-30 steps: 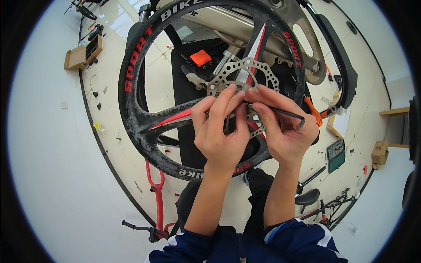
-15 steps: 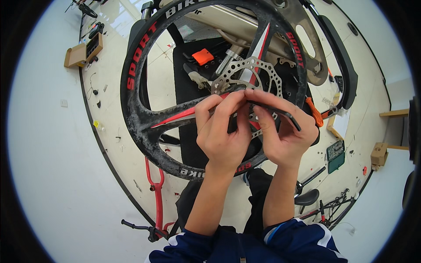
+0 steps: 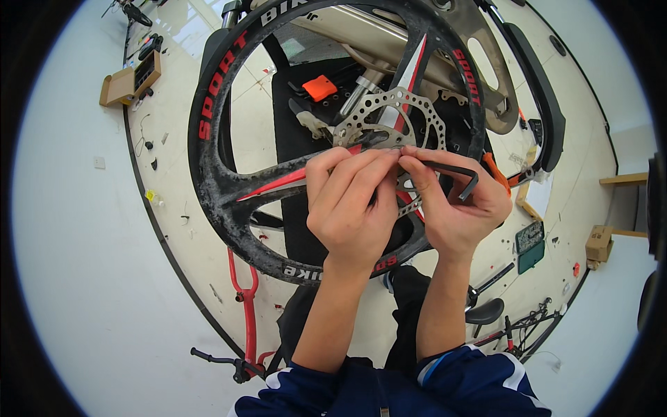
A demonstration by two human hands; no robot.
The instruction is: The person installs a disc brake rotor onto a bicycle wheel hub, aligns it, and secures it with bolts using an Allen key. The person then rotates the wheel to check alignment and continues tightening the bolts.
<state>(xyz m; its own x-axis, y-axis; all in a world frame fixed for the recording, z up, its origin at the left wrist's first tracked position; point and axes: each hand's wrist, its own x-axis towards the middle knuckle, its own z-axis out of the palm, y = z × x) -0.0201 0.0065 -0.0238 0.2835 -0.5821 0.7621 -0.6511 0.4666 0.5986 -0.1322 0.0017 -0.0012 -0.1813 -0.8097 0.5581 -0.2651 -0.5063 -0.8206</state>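
A black bicycle wheel point(image 3: 203, 167) with thick red-and-silver spokes lies before me, and a drilled silver brake disc point(image 3: 434, 115) sits at its hub. With bent fingers, my right hand point(image 3: 455, 215) holds a black L-shaped hex key point(image 3: 448, 168); its short bent end points back toward me. My left hand point(image 3: 354, 208) is closed in a pinch over the hub, its fingertips meeting those of the right hand at the disc's near side. Whatever lies between the left fingertips is hidden.
Beneath the wheel is a black surface with an orange piece point(image 3: 319, 88) and tools. A beige bicycle frame point(image 3: 347, 31) stands beyond. An orange-handled tool point(image 3: 496, 170) lies at the right. On the floor are an open cardboard box point(image 3: 119, 87), a green case point(image 3: 531, 256) and a red frame point(image 3: 249, 313).
The right thumb and fingers have drawn together, and the hex key has turned so its bent end shows more to the right. Both hands' fingertips have dropped slightly toward me.
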